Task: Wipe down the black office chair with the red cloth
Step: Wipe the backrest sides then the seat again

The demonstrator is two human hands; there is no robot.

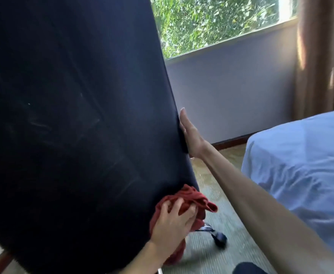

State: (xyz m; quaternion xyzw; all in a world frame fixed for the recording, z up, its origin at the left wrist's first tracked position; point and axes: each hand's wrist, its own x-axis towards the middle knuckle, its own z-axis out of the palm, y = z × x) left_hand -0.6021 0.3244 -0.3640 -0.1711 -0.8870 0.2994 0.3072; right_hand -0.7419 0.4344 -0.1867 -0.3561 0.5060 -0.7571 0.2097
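The black office chair (67, 115) fills the left half of the view, its broad dark backrest tilted and seen from behind, with faint pale streaks across the fabric. Low on the backrest's right edge, the left hand (172, 220) presses the red cloth (193, 198) against the chair, its grip clamped on the bunched fabric with fingers curled into the folds (a loose flap of cloth hangs out to the right and more trails below the wrist). Higher up the same edge, the right hand (189, 133) lies flat against the side of the backrest, its grip apart, fingers straight and pointing upward, the bare forearm reaching in from the lower right. Below the cloth, a chrome leg of the chair base ends in a dark caster (220, 239) on the carpeted floor (231, 230). A bed with a pale blue sheet (304, 165) stands to the right, and a window (217, 22) showing green foliage sits above a grey wall, beside a brown curtain (320, 56).
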